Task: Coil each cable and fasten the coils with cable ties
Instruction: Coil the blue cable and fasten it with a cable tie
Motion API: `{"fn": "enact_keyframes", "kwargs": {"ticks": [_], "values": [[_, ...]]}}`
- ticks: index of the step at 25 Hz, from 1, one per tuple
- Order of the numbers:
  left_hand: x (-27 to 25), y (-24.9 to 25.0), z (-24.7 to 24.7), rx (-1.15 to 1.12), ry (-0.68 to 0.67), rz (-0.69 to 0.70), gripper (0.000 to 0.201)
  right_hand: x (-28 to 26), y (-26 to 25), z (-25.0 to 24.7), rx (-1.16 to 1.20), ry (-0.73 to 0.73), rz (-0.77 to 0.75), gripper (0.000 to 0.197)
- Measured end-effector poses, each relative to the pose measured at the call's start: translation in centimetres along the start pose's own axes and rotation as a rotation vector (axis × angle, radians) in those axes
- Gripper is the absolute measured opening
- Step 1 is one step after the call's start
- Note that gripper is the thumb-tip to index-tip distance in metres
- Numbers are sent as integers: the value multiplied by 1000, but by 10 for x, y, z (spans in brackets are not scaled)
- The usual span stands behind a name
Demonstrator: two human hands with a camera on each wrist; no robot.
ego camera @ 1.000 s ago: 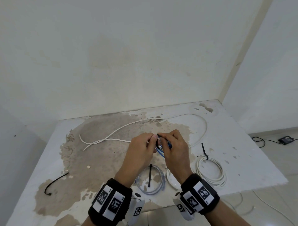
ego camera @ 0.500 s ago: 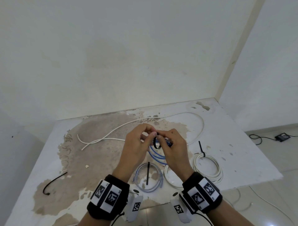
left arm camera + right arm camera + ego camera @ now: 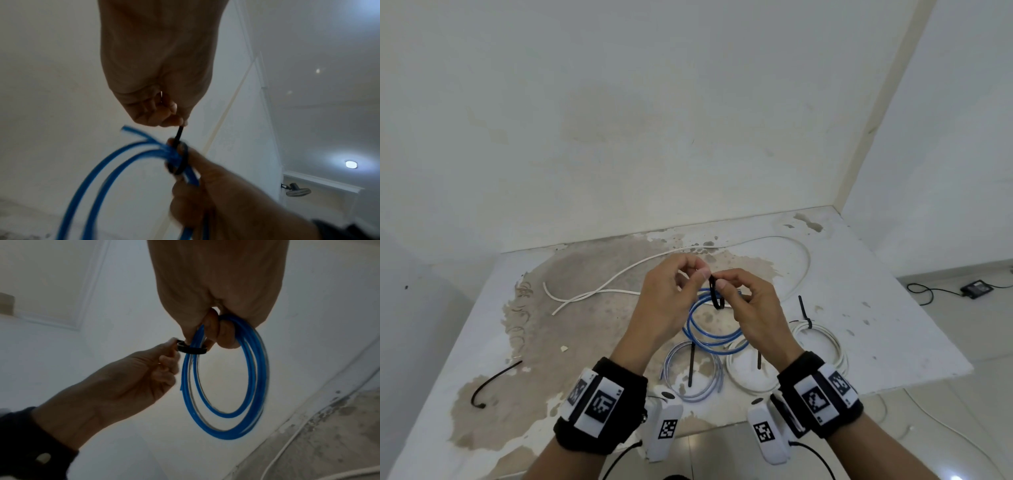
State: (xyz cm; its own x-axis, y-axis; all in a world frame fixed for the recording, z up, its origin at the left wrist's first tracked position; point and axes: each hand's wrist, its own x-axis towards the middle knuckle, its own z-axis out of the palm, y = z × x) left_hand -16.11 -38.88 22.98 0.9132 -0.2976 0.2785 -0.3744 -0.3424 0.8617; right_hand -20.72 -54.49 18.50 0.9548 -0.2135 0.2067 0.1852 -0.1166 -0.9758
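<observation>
White stained tabletop (image 3: 859, 294) against a white wall carries a loose white cable (image 3: 619, 279) at 11 o'clock and a tied white cable coil (image 3: 828, 339) at 4 o'clock; above its centre the right hand (image 3: 756, 308) grips the coiled blue cable (image 3: 709, 337), off the surface; the left hand (image 3: 664, 301) pinches the tail of the black plastic cable tie (image 3: 715, 294) looped loosely around the coil strands.

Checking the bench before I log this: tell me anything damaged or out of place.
The table top is worn: its white coating has flaked off in a large brown patch. One long white cable sprawls uncoiled there. A black adapter lies on the floor.
</observation>
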Motion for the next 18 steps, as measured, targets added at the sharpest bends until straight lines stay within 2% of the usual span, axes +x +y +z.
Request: {"fn": "enact_keyframes", "kwargs": {"ticks": [3, 6, 8, 11, 13, 15, 18], "values": [[10, 26, -12, -91, 70, 88, 12, -4, 5, -6, 23, 1, 76, 13], [17, 34, -19, -40, 39, 121, 4, -14, 14, -7, 93, 42, 177, 13], [5, 15, -15, -38, -75, 30, 18, -16, 18, -10, 167, 99, 223, 14], [-28, -22, 1, 5, -344, -66, 39, -12, 20, -13, 282, 161, 263, 17], [-39, -32, 14, 88, -409, -69, 42, -10, 17, -13, 302, 170, 279, 16], [-40, -34, 27, 179, -351, -45, 42, -10, 12, -11, 292, 157, 276, 16], [-36, -35, 34, 213, -184, 14, 30, -9, 3, -5, 291, 114, 281, 23]]}}
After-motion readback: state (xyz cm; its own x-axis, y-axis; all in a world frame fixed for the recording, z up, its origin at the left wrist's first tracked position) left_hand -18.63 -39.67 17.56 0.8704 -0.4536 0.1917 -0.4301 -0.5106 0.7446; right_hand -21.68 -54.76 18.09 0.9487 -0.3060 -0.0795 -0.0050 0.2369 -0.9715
